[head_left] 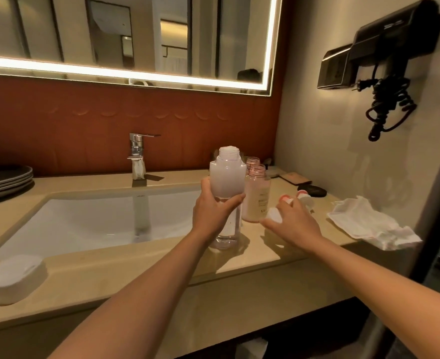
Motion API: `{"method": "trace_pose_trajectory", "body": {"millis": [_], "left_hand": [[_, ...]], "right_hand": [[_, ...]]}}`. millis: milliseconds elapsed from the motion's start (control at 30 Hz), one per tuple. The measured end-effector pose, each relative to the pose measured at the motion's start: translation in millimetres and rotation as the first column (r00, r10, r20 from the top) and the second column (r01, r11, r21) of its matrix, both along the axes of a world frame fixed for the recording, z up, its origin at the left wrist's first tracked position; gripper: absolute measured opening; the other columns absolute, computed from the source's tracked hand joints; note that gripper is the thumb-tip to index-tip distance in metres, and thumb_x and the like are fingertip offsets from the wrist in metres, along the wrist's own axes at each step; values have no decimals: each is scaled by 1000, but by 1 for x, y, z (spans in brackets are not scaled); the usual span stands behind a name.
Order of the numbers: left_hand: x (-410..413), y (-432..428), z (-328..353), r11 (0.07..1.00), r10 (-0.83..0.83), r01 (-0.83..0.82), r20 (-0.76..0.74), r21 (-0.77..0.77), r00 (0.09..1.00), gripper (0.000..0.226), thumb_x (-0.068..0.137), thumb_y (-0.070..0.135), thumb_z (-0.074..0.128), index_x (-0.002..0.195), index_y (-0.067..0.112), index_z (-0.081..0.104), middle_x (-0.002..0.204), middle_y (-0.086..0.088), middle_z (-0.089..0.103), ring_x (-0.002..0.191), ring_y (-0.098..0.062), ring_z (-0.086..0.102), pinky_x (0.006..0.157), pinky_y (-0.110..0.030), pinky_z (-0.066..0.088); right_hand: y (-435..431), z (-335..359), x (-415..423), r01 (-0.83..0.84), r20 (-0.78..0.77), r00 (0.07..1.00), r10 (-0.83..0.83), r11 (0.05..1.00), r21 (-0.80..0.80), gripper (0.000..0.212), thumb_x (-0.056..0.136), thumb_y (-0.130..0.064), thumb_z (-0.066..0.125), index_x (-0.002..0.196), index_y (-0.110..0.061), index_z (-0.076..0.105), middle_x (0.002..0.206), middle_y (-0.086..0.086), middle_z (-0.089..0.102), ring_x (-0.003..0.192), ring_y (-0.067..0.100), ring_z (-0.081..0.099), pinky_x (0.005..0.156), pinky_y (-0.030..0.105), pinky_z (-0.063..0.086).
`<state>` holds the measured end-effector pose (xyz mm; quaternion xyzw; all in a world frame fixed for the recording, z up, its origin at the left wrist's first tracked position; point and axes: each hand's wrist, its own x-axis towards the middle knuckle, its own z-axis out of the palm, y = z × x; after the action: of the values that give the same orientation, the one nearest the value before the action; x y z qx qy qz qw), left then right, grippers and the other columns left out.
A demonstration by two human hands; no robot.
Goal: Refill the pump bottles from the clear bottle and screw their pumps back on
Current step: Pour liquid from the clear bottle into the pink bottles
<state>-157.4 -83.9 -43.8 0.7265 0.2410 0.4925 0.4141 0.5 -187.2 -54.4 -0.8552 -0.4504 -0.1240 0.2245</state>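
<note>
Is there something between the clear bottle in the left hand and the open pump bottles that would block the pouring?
Nothing visible does. The clear bottle, gripped by the left hand, stands right beside the nearer pump bottle, whose neck is open. The right hand holds a white cap lower down, beside it.

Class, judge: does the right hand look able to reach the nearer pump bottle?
Likely yes: the pump bottle stands beside the right hand, nothing between, though it holds a white cap.
</note>
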Motion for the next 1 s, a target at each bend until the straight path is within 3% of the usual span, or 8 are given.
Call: {"method": "trace_pose_trajectory", "body": {"millis": [267,333,400,467,600,733,833,1000], "left_hand": [[16,11,-3,1000,-9,9,25,12,1000,58,73,45,73,114,33,33,100,15,49,92,-8,58,77,-33,57],[18,13,-3,1000,-17,17,36,11,999,59,73,45,74,114,33,33,102,13,49,92,-8,58,77,-32,56],[19,15,-4,1000,-25,25,45,14,999,59,73,45,74,114,33,33,102,14,49,91,-7,58,76,-31,56],[20,17,-4,999,-32,32,52,17,998,59,72,45,73,114,34,33,100,18,48,91,-6,58,76,-29,56],[21,20,-5,999,-36,35,63,19,997,59,71,47,73,113,35,34,100,21,49,91,-5,59,75,-30,56],[20,19,-6,999,-42,40,74,25,996,61,67,52,72,112,37,34,99,22,51,88,-3,60,72,-26,56],[20,21,-8,998,-51,50,80,24,995,62,66,54,71,112,37,34,101,22,51,89,-4,61,72,-28,57],[20,22,-8,999,-45,43,75,28,996,58,71,48,74,112,38,34,98,26,49,86,0,59,70,-23,55]], "right_hand": [[10,-18,18,110,103,989,-105,993,-50,73,77,-71,48,131,-21,46,137,7,42,123,25,42,94,39,45],[14,-14,18,133,141,980,-137,991,33,78,76,-75,43,133,-22,42,135,8,43,122,25,40,94,38,41],[21,-5,17,92,74,991,-109,973,210,75,78,-72,43,134,-21,40,132,8,43,118,24,40,92,37,39],[32,7,16,35,-103,995,3,933,359,72,81,-65,47,137,-21,36,139,8,37,122,25,38,94,39,39],[59,30,10,-11,-428,871,243,879,476,75,84,-56,53,144,-23,22,152,4,18,136,27,27,102,45,35],[73,37,12,-61,-505,781,368,849,524,78,84,-46,61,145,-22,19,150,5,24,132,25,32,96,38,36],[77,38,15,-137,-539,718,441,848,512,69,83,-39,65,139,-20,30,140,5,39,119,21,43,85,32,37],[76,31,13,-43,-492,808,324,866,498,68,82,-41,65,138,-19,35,138,4,44,118,23,46,82,32,41]]}}
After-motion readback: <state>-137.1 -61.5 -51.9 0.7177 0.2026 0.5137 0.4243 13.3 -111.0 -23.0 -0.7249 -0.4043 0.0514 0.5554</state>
